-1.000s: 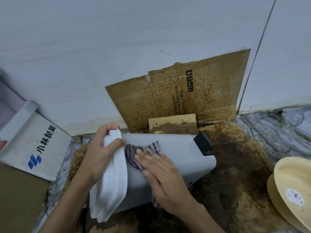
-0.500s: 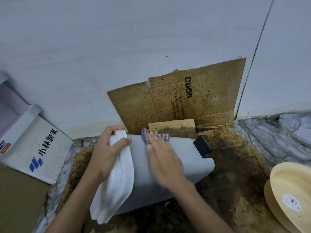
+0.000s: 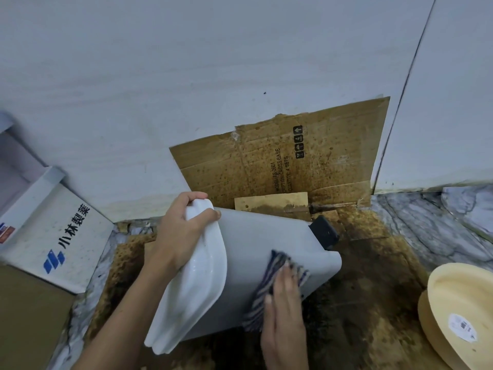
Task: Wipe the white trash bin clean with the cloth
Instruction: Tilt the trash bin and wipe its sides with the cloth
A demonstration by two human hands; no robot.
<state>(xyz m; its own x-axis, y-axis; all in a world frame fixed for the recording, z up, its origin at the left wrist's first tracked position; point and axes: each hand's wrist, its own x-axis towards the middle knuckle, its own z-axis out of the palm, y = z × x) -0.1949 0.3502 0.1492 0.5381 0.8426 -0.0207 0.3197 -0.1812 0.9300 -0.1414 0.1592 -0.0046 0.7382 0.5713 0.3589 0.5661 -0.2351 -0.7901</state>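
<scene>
Mid-wipe: bin (image 3: 266, 252) on its side at centre, L hand (image 3: 177, 236) gripping lid rim at 10 o'clock, R hand (image 3: 284, 313) flat, pressing cloth (image 3: 269, 279) at 5; next, prob. unwiped far side at 1.

Right hand (image 3: 284, 313) slid cloth (image 3: 269, 284) down bin (image 3: 266, 244)

Behind bin: stained cardboard sheet (image 3: 280, 161) leans on the wall, just past the white trash bin (image 3: 266, 249) (tight gap there).
Left: white printed box (image 3: 53, 236) stands near.
Right: cream round plates (image 3: 461, 316), apart from the bin; stained floor mat (image 3: 373, 289) between lies open.
Above: open air.
</scene>
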